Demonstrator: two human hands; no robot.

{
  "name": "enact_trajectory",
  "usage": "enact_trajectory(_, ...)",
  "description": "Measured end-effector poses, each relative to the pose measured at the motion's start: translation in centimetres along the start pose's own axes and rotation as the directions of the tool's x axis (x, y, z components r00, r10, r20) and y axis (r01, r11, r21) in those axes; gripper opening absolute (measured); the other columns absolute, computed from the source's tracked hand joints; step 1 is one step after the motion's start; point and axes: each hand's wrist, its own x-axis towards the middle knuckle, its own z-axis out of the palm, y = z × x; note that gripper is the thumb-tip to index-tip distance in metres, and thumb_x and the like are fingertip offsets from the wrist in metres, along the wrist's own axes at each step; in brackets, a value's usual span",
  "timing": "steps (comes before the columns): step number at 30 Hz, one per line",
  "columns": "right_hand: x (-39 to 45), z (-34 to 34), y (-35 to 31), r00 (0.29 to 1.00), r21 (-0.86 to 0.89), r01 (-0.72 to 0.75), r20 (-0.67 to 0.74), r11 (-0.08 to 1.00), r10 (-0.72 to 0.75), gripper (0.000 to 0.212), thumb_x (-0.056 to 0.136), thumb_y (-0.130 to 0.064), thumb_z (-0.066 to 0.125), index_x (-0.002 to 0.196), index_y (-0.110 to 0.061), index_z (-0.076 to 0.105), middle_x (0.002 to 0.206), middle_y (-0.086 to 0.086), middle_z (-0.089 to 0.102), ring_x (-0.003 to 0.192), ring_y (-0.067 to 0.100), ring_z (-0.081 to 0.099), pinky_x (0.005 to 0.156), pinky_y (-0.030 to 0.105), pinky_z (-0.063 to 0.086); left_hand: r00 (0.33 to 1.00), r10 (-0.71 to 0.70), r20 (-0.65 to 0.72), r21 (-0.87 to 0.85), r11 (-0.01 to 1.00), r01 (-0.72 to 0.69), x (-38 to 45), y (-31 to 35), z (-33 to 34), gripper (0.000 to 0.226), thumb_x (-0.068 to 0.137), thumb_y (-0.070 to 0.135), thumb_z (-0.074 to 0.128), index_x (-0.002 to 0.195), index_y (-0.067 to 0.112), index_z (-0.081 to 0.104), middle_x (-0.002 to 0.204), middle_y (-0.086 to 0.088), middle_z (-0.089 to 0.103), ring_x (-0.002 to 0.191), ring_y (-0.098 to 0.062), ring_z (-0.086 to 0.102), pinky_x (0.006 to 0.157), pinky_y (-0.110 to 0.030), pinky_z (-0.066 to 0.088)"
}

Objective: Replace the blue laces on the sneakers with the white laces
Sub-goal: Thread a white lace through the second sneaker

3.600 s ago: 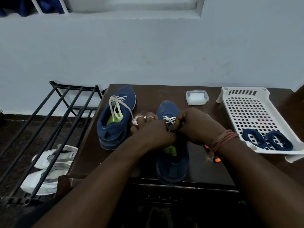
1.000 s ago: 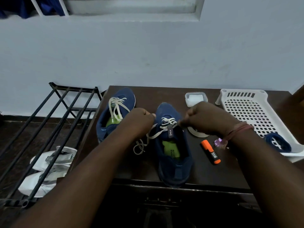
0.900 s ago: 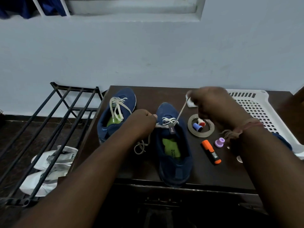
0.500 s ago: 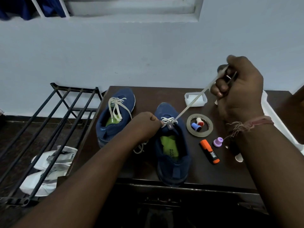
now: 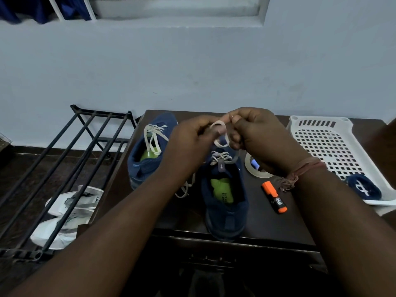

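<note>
Sneakers sit on the dark bench at frame centre: one near the front edge, the other up and to the left, both threaded with white laces. Above the nearer shoe, the left hand and right hand both pinch a loop of its white lace. At far right, a blue lace lies in the white tray. An orange marker lies right of the shoe.

Two blue sneakers on a dark table, white laces going in

The near sneaker has its white lace looped above the tongue; the far sneaker is laced white, ends loose. A coiled blue lace lies in the white tray.
</note>
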Motion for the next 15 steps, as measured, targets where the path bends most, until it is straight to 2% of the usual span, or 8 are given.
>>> enact_trajectory(2,0.1,-0.6,0.3,0.991,0.017,0.001,-0.132,1.000,0.002,0.024,0.101,-0.008,0.047,0.098,-0.004,0.071,0.064,0.010,0.057,0.059,0.019,0.057,0.072,0.045,0.057,0.988,0.008,-0.157,0.063,0.998,0.002,0.4,-0.3,-0.9,0.019,0.097,0.034,0.062,0.094,0.023,0.076,0.080,0.006,0.073,0.078,-0.014,0.069,0.074,-0.042,0.056)
enact_trajectory(3,0.2,-0.9,0.3,0.983,0.025,0.011,-0.184,1.000,-0.007,0.023,0.100,-0.009,0.049,0.098,-0.007,0.072,0.068,0.009,0.059,0.065,0.018,0.058,0.077,0.046,0.057,0.971,-0.007,-0.239,0.050,0.999,0.020,0.7,-0.6,-1.4,0.023,0.097,0.037,0.060,0.091,0.021,0.075,0.078,0.004,0.072,0.077,-0.016,0.068,0.074,-0.042,0.056)
enact_trajectory(6,0.3,-1.9,0.3,0.963,0.013,0.060,-0.265,0.998,-0.054,0.018,0.097,-0.011,0.056,0.095,-0.012,0.074,0.079,0.009,0.064,0.072,0.016,0.057,0.068,0.033,0.051,0.911,-0.117,-0.396,0.004,0.992,0.129,1.5,-1.4,-2.7,0.019,0.097,0.035,0.058,0.093,0.022,0.072,0.085,0.007,0.072,0.082,-0.009,0.067,0.083,-0.040,0.056)
enact_trajectory(8,0.1,-1.9,0.4,0.971,-0.017,0.040,-0.234,0.999,-0.043,0.014,0.094,-0.008,0.059,0.095,-0.007,0.073,0.081,0.018,0.066,0.068,0.017,0.058,0.060,0.027,0.049,0.886,-0.198,-0.420,0.000,0.976,0.218,1.8,-2.0,-3.3,0.016,0.096,0.024,0.061,0.109,0.025,0.069,0.103,0.010,0.069,0.092,-0.004,0.064,0.091,-0.038,0.055)
enact_trajectory(10,0.0,-1.5,0.6,0.981,-0.082,-0.018,-0.192,0.996,0.002,0.011,0.089,0.000,0.059,0.092,0.001,0.071,0.084,0.025,0.070,0.063,0.018,0.059,0.053,0.024,0.050,0.911,-0.212,-0.354,0.098,0.960,0.262,1.6,-2.4,-3.4,0.043,0.088,0.015,0.060,0.128,0.031,0.061,0.122,0.004,0.062,0.100,-0.009,0.063,0.089,-0.036,0.056)
enact_trajectory(12,-0.2,-1.0,0.9,0.986,-0.111,-0.087,-0.154,0.990,0.069,0.011,0.086,0.007,0.058,0.091,0.007,0.067,0.085,0.027,0.071,0.060,0.019,0.061,0.051,0.023,0.052,0.975,-0.138,-0.177,0.227,0.958,0.177,1.1,-1.8,-2.4,0.057,0.079,0.018,0.057,0.131,0.042,0.059,0.128,0.004,0.060,0.102,-0.007,0.060,0.091,-0.038,0.055)
enact_trajectory(14,-0.3,-0.5,1.0,0.987,-0.067,-0.145,-0.077,0.987,0.140,0.010,0.087,0.009,0.058,0.094,0.010,0.065,0.082,0.026,0.070,0.060,0.021,0.061,0.052,0.024,0.053,0.999,-0.053,-0.003,0.273,0.961,0.051,0.5,-0.8,-0.7,0.045,0.080,0.028,0.061,0.121,0.047,0.065,0.120,0.018,0.068,0.105,0.001,0.062,0.104,-0.042,0.047)
enact_trajectory(15,-0.3,-0.3,1.1,0.984,-0.024,-0.174,-0.044,0.985,0.172,0.010,0.088,0.008,0.058,0.095,0.011,0.064,0.078,0.023,0.069,0.060,0.020,0.060,0.052,0.025,0.054,0.999,-0.022,0.042,0.255,0.967,0.010,0.2,-0.6,0.1,0.035,0.084,0.029,0.066,0.115,0.044,0.071,0.111,0.021,0.072,0.102,0.005,0.064,0.103,-0.039,0.048)
